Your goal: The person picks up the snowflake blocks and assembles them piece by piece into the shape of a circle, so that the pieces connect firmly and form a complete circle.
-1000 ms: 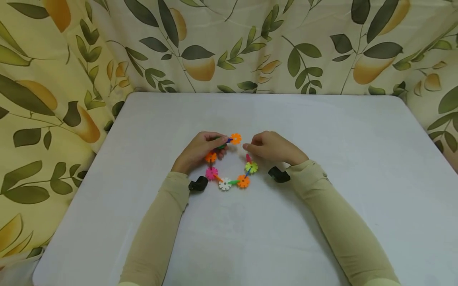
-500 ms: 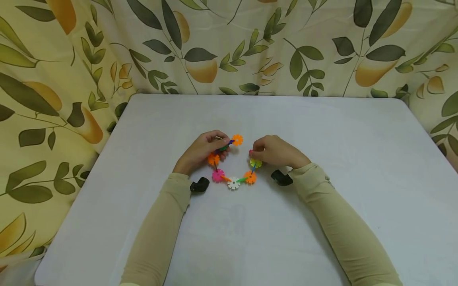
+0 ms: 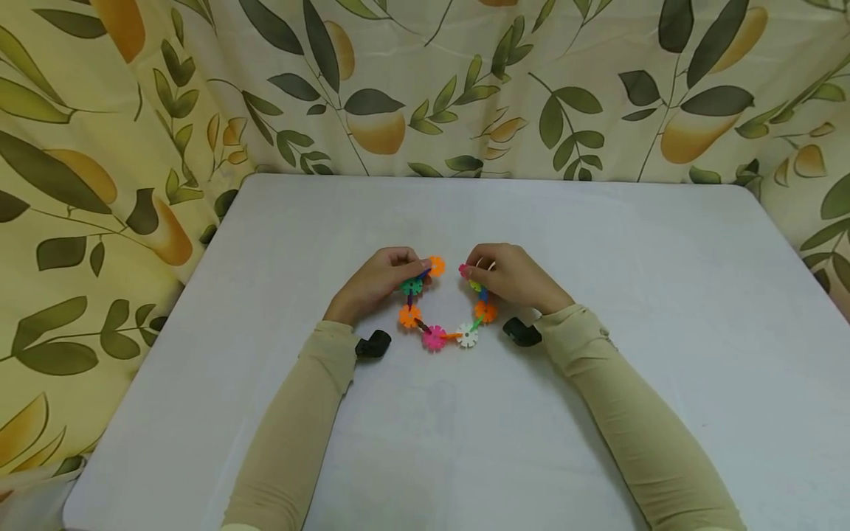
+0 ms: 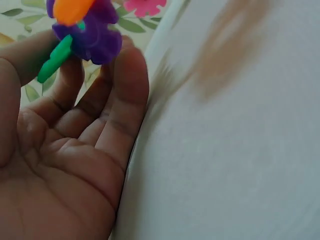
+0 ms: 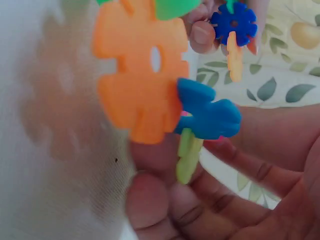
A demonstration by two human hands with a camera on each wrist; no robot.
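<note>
A chain of slotted plastic flower discs hangs in a U between both hands in the head view. My left hand point(image 3: 381, 279) pinches the chain near its orange end disc point(image 3: 435, 266); a green disc point(image 3: 412, 286) sits just below the fingers. My right hand point(image 3: 514, 276) pinches the other end, where a pink disc point(image 3: 463, 271) pokes past the fingertips. At the bottom are another pink disc point(image 3: 434, 338) and a white disc point(image 3: 468, 335). The left wrist view has a purple disc point(image 4: 97, 37) by the fingers. A blue disc point(image 5: 212, 112) shows close up in the right wrist view.
A white-covered table point(image 3: 425, 442) lies under both hands. Leaf-patterned cloth point(image 3: 451, 88) hangs behind it and along the left side. Black wrist-worn pieces point(image 3: 373, 344) sit by the cuffs.
My right hand has taken hold of the chain's pink end and raised it. The chain's lower part has swung to the right, and the green disc has come out from behind my left hand.
</note>
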